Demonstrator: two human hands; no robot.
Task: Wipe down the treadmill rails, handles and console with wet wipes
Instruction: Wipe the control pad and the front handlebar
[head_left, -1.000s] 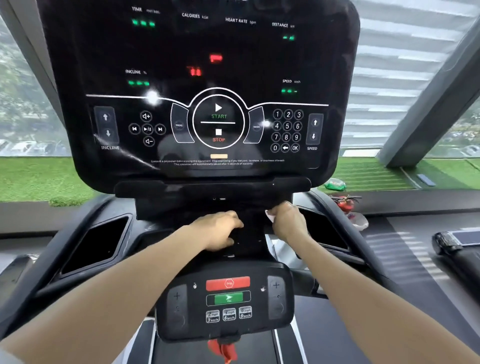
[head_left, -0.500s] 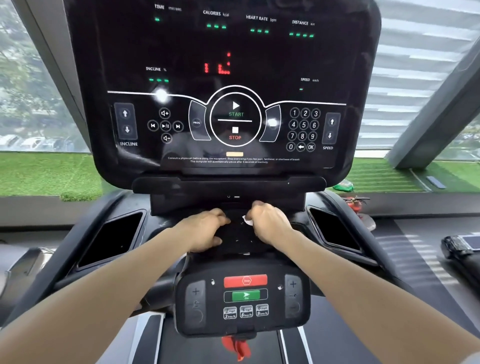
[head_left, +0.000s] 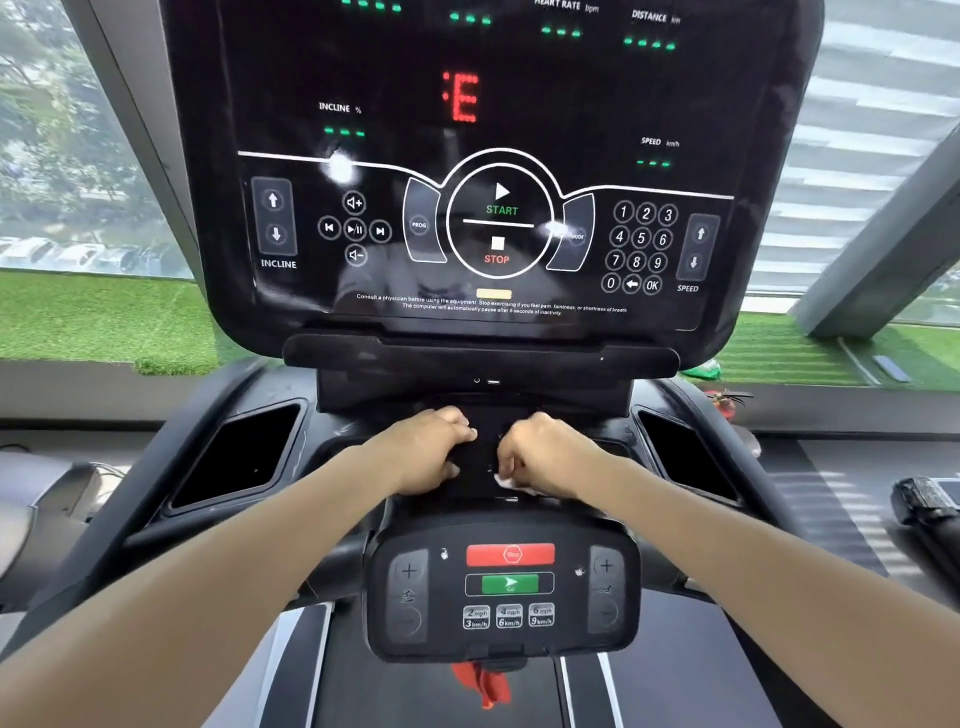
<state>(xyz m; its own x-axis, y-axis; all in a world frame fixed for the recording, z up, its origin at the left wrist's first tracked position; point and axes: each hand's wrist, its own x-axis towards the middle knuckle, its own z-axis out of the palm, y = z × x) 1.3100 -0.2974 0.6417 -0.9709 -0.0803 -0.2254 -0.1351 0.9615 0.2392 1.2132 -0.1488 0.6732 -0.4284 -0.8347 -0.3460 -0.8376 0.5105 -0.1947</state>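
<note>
While the left hand (head_left: 423, 452) rests with curled fingers on the dark ledge of the treadmill (head_left: 483, 457) below the console (head_left: 493, 156), gripping nothing I can make out, the right hand (head_left: 543, 457) just beside it bunches a wet wipe (head_left: 506, 482) against that same ledge. Only a white corner of the wipe shows beneath the fingers. Likely light, limp and slippery when damp, it is best kept wadded under the fingertips and pressed flat, away from the red stop button (head_left: 510, 554) nearer the person.
</note>
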